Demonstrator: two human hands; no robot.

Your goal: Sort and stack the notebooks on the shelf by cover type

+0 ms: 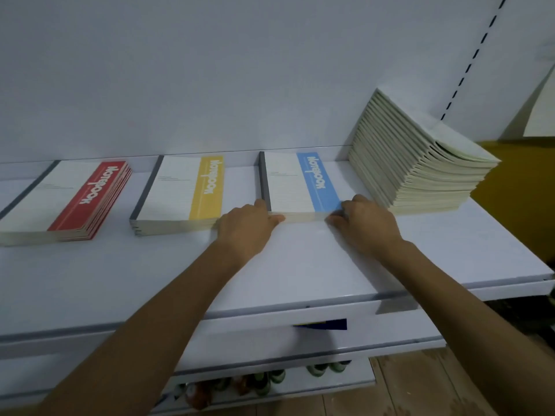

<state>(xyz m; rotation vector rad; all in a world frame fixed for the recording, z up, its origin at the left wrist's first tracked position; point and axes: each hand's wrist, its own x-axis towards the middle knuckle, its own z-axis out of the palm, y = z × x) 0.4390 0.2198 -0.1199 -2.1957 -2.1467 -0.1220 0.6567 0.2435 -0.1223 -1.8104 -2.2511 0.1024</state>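
Note:
Three low stacks of notebooks lie on the white shelf (pixel 300 265): a red-banded stack (pixel 69 199) at the left, a yellow-banded stack (pixel 183 193) in the middle, a blue-banded stack (pixel 297 184) right of centre. My left hand (pixel 246 226) touches the near left corner of the blue stack, thumb along its front edge. My right hand (pixel 365 223) has its fingers curled at the near right corner of the same stack. A tall pile of pale cream notebooks (pixel 420 163), showing plain backs, stands fanned at the far right.
A white back panel rises behind the shelf, with a slotted upright (pixel 468 64) at the right. Lower shelves (pixel 270 382) hold small bottles. A yellow wall (pixel 516 181) and wooden floor (pixel 420 385) lie to the right.

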